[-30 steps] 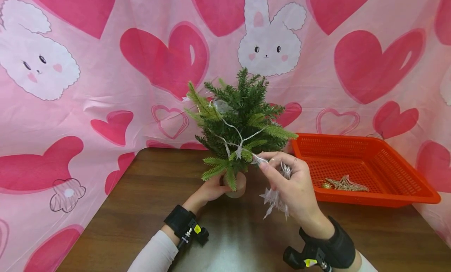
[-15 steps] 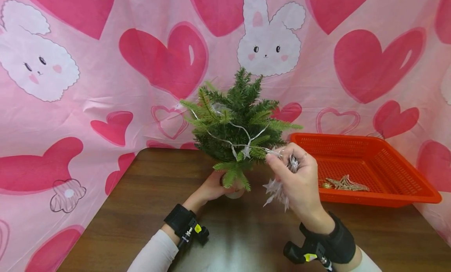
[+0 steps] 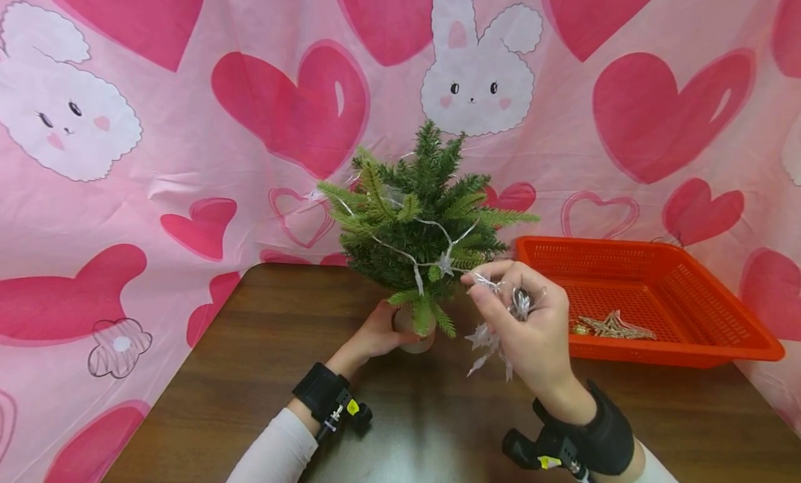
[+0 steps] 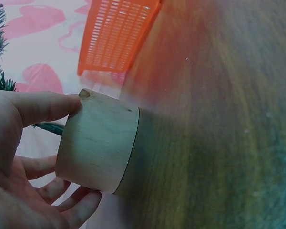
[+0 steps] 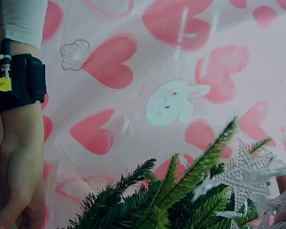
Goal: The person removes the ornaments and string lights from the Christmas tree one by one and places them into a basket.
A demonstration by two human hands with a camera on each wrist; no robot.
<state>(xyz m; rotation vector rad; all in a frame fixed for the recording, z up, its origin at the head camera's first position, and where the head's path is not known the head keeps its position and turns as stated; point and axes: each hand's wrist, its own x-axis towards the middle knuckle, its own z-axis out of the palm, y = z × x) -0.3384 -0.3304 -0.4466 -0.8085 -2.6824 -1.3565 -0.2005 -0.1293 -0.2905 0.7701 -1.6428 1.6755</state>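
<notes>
A small artificial Christmas tree (image 3: 432,198) stands on the table in the head view. My left hand (image 3: 377,332) grips its round wooden base (image 4: 100,143), thumb on one side and fingers on the other. Clear string lights with star shapes (image 3: 445,264) loop across the front branches. In my right hand (image 3: 535,326), thumb and fingertips pinch the light string close to the tree. The rest of the string is bunched in that palm, with several stars (image 3: 483,338) dangling below. Close up in the right wrist view, a ribbed clear star (image 5: 243,176) overlaps the green branches.
An orange plastic basket (image 3: 676,354) sits on the right of the brown wooden table (image 3: 263,358). Inside it lie a glittery gold star (image 3: 616,325) and a small gold ball (image 3: 580,329). A pink heart-and-bunny cloth (image 3: 400,24) hangs behind.
The tree has turned, its front branches and lights shifting right. My right hand has moved slightly right, still pinching the string. My left hand stays at the base.
</notes>
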